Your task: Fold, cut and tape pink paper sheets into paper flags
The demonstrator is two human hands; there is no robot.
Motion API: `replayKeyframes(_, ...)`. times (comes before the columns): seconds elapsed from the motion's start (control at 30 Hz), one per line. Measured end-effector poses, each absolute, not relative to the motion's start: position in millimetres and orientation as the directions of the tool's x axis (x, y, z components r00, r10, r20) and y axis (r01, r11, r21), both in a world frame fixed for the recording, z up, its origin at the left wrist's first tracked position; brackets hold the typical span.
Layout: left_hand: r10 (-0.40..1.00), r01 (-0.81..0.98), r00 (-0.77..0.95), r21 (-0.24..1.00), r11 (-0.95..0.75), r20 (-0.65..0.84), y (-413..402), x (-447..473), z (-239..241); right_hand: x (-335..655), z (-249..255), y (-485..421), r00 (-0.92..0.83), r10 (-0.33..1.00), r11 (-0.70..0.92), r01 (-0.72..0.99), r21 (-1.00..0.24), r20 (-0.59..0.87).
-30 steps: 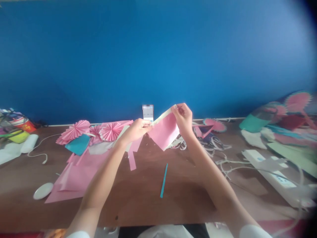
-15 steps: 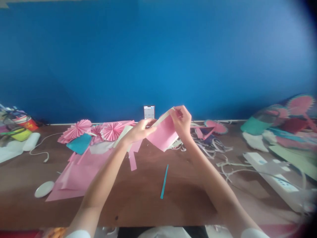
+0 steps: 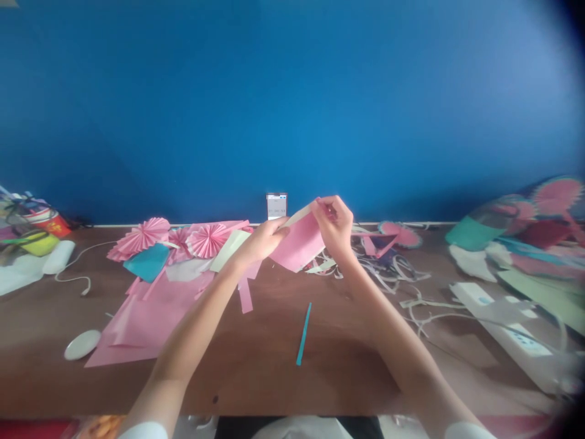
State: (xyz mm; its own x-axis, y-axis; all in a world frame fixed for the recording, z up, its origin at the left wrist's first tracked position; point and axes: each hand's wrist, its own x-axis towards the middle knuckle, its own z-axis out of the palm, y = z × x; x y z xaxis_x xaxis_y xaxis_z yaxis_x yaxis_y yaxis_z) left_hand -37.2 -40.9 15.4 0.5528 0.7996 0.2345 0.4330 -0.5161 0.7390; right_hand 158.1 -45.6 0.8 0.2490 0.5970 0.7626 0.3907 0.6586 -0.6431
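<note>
1. The person holds a pink paper sheet [image 3: 299,244] in the air above the brown table [image 3: 274,366], near its far edge, in front of the blue wall [image 3: 292,91].
2. The left hand [image 3: 262,241] pinches the left end of the sheet's upper edge, thumb and fingers closed together on the paper. The right hand [image 3: 336,225] grips the right end of the same edge, its fingers also closed on it.
3. A pale strip runs along that upper edge between the two hands; I judge that the step in hand is folding this edge over for a pleat, but the picture is too soft to be sure.
4. In my judgement, the next move needs both hands to keep the edge straight and to press the crease evenly, because the sheet hangs free with no support under it.
5. Finished pink paper fans [image 3: 205,239] lie to the left at the far side, beside a teal paper piece [image 3: 146,262] and flat pink sheets [image 3: 150,317].
6. A thin teal strip [image 3: 303,334] lies on the table under the hands, and a white oval object [image 3: 82,344] lies at the left.
7. A small phone [image 3: 276,206] stands against the wall just behind the hands.
8. On the right are white paper trimmings [image 3: 402,274], a white power strip [image 3: 512,329] and a heap of coloured paper [image 3: 525,231]. Nothing stands between the hands and the sheet.
</note>
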Motion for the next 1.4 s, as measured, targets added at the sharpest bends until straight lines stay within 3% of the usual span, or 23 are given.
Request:
replayKeyframes(0.47,0.787,0.321,0.545,0.795,-0.515,0.289,-51,-29,17,157,2,-49,0.14,0.65,0.659,0.385,-0.646,0.747)
replayKeyframes(0.87,0.794,0.383,0.531,0.752,-0.536,0.295,-49,-28,15,158,4,-48,0.112,0.661,0.68,0.327,-0.656,0.742)
replayKeyframes(1.13,0.767,0.267,0.535,0.79,-0.552,0.355,-48,-30,16,153,3,-51,-0.017,0.677,0.712,0.269,-0.649,0.736)
replayKeyframes(1.4,0.807,0.367,0.469,0.752,-0.548,0.359,-42,-32,10,152,-1,-49,-0.034,0.664,0.731,0.237,-0.639,0.747)
